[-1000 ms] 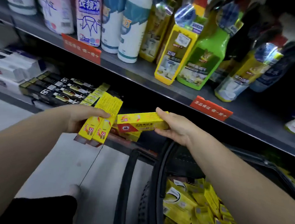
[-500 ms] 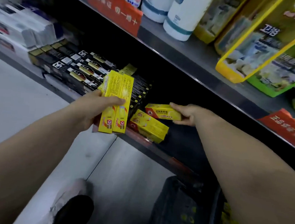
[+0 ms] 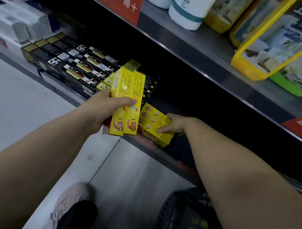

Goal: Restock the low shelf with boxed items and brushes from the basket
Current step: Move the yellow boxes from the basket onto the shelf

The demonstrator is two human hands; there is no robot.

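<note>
Boxes [image 3: 153, 126] on low shelf [image 3: 164, 155]; basket [image 3: 182, 218] on floor [image 3: 126, 179] below; bottles [image 3: 185, 13] above.

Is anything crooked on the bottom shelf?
Yes. The yellow boxes gripped by the right hand lie slanted, one corner poking over the front edge of the low shelf, while the black boxes sit in neat rows.

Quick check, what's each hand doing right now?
Left hand: closed, holding two yellow boxes side by side.
Right hand: closed, gripping a yellow box lying at the low shelf edge.
</note>
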